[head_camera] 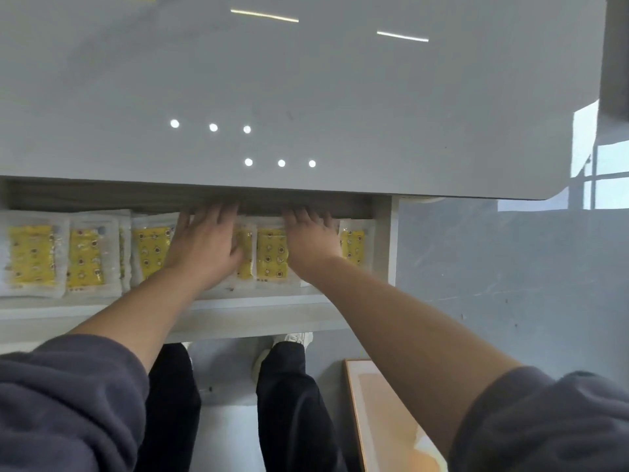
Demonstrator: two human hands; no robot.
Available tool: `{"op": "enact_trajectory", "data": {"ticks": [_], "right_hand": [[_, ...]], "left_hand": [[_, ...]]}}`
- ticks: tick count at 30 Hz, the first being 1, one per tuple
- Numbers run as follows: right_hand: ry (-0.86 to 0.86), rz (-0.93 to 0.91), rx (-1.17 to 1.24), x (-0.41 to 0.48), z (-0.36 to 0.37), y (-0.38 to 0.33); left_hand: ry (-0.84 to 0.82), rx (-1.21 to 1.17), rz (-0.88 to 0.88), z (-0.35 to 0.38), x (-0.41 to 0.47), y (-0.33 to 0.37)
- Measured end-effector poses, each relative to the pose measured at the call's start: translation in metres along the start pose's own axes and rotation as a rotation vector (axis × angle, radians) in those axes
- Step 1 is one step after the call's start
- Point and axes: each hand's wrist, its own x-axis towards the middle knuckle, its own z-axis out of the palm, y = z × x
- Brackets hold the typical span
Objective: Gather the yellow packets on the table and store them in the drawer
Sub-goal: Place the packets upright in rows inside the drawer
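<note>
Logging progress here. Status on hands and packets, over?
Left hand and right hand open, flat on yellow packets. Packets in a row in open drawer. Tabletop overhangs drawer's rear; hands unobstructed.

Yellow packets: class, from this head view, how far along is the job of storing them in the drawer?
Done: a row of yellow packets lies in the open drawer, and none shows on the table. In hand: the left hand and right hand press flat on the middle packets, fingers reaching under the table edge. Left: probably only settling these; the drawer is open.
</note>
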Motion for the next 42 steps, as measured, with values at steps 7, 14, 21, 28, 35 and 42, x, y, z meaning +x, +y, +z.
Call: {"op": "enact_trajectory", "data": {"ticks": [7,14,21,28,35,42], "right_hand": [[-0.061,-0.081,0.044,0.024,0.001,-0.069],[-0.037,0.004,0.041,0.031,-0.003,-0.092],[0.014,0.063,0.004,0.041,0.005,-0.136],[0.066,-0.106,0.1,0.064,0.006,-0.215],[0.084,-0.031,0.06,0.063,0.011,-0.234],[0.061,-0.039,0.071,0.045,0.009,-0.223]], "left_hand": [[-0.099,-0.016,-0.05,-0.001,-0.008,-0.073],[-0.081,0.008,0.014,0.0,-0.012,-0.098],[0.01,-0.027,0.024,-0.011,-0.02,-0.151],[-0.087,0.103,-0.066,-0.015,-0.037,-0.217],[-0.098,0.081,-0.026,-0.014,-0.039,-0.23],[-0.133,0.069,0.006,-0.015,-0.047,-0.218]]}}
